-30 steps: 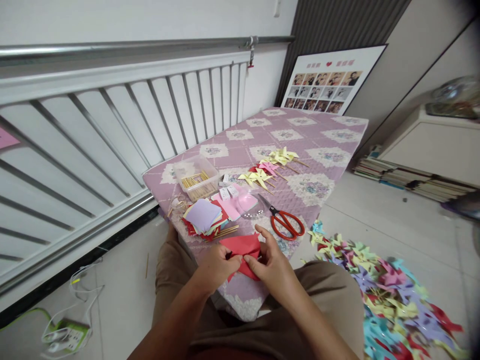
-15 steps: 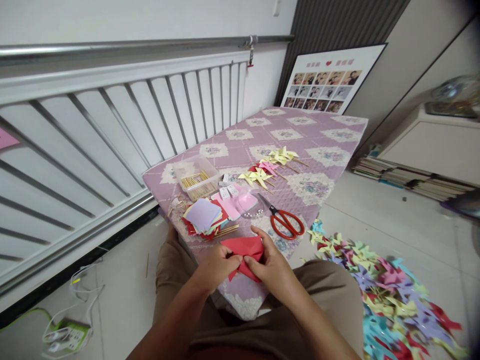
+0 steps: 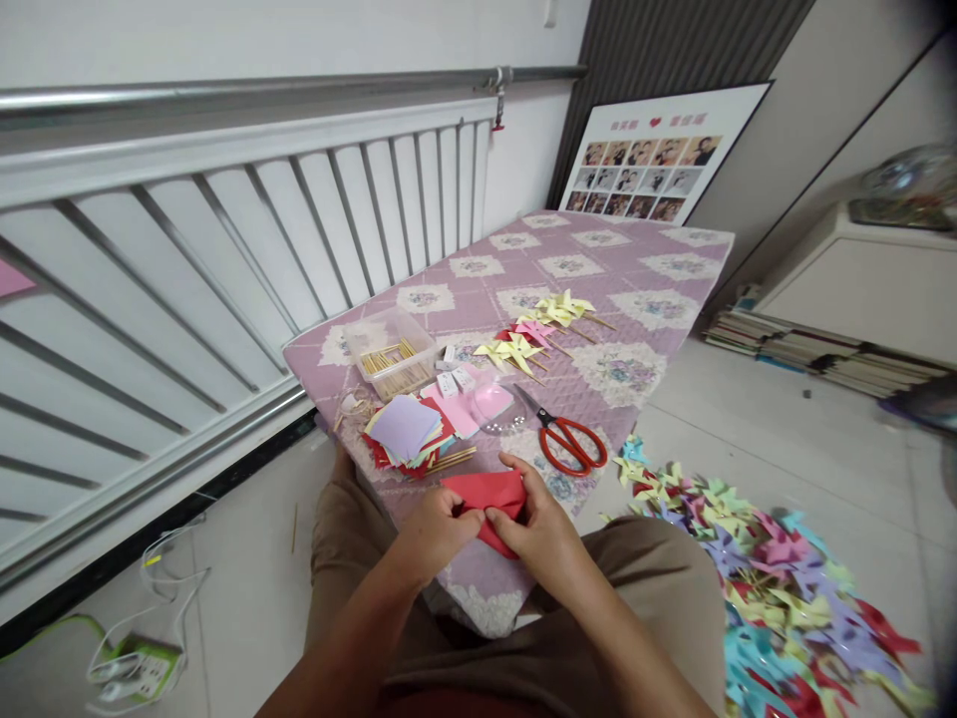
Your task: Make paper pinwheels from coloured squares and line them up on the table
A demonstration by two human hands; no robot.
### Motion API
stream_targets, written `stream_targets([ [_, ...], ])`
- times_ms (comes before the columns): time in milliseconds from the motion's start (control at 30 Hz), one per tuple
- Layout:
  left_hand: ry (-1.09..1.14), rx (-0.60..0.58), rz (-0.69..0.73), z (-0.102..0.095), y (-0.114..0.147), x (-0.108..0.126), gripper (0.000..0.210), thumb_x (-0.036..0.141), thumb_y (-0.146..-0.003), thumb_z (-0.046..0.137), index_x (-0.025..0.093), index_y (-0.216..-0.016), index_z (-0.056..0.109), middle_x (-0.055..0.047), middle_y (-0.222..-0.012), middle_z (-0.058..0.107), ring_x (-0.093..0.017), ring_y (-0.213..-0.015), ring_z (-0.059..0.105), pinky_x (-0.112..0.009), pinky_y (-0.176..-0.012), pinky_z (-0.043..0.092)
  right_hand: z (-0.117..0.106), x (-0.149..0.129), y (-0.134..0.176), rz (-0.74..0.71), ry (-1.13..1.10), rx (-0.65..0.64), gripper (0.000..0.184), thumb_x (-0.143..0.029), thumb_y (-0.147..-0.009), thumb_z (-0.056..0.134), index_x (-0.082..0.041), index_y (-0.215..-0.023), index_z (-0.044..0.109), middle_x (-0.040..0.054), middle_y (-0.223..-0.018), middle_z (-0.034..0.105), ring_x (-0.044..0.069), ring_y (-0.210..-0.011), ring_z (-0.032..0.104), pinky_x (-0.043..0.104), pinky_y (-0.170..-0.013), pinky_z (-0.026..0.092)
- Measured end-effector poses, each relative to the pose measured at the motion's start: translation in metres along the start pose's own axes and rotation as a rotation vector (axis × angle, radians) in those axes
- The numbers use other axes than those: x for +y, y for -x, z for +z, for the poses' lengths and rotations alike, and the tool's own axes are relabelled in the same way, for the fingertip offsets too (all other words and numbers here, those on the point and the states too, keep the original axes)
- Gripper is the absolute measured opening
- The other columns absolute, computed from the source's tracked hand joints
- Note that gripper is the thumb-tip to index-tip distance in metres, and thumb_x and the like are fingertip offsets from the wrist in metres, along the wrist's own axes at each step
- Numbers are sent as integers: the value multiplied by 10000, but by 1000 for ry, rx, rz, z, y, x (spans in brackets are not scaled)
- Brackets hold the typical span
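Between my two hands is a sheet of red paper (image 3: 487, 489), its edges partly folded inward toward the middle. My left hand (image 3: 441, 529) pinches its left side, thumb on top. On the right side my right hand (image 3: 534, 514) grips it too, and both thumbs nearly meet at the centre. Just beyond lie a few thin wooden sticks (image 3: 453, 459) and a stack of coloured paper squares (image 3: 408, 431), a lilac one uppermost. Red-handled scissors (image 3: 572, 444) rest to the right, beside a clear round dish (image 3: 499, 409) holding small shiny bits.
A clear plastic box (image 3: 390, 354) of sticks stands at the back left near small white boxes (image 3: 455, 381). Finished paper pinwheels (image 3: 515, 349) lie farther back on the patterned tablecloth (image 3: 568, 266). Many more pinwheels (image 3: 785, 578) are heaped on the floor at right. A radiator (image 3: 224, 269) borders the left.
The lower left flap of the red paper, which hung below my left thumb, is now drawn in toward the centre. Both hands stay in nearly the same place.
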State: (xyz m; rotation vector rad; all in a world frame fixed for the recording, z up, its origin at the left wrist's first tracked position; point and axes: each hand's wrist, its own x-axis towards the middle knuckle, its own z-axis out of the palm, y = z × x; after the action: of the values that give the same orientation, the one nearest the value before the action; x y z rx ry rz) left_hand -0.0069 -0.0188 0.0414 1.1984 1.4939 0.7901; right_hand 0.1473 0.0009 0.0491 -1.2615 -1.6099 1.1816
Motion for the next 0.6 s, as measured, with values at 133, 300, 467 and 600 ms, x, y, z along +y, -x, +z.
stream_targets([
  [133,-62,10,25,-1,2,5,157,272,-705,551,137,-706,632,31,-591,504,-96,-529,378,-215,-492,293,2,7,0,39,-165,-22,618,-237,-707,617,-196,-1291,418,45,-1054,621,180,-868,605,293,-797,481],
  [300,-106,5,51,-2,6,12,160,270,-719,522,147,-638,584,47,-550,443,-88,-504,336,-224,-473,250,2,10,0,47,-191,-14,619,-230,-709,623,-199,-1294,422,32,-1022,606,173,-847,591,300,-799,470],
  [467,-124,1,26,-1,7,15,201,277,-729,512,159,-567,530,58,-513,388,-82,-482,304,-234,-463,220,0,6,3,-12,-87,33,608,-228,-709,620,-202,-1292,451,45,-1062,609,196,-895,591,309,-827,460],
  [600,-122,6,20,0,6,14,209,282,-737,511,150,-590,581,52,-515,424,-87,-484,324,-235,-475,236,-1,3,5,-70,83,56,590,-244,-742,588,-188,-1310,438,53,-1033,618,188,-813,590,307,-769,470],
])
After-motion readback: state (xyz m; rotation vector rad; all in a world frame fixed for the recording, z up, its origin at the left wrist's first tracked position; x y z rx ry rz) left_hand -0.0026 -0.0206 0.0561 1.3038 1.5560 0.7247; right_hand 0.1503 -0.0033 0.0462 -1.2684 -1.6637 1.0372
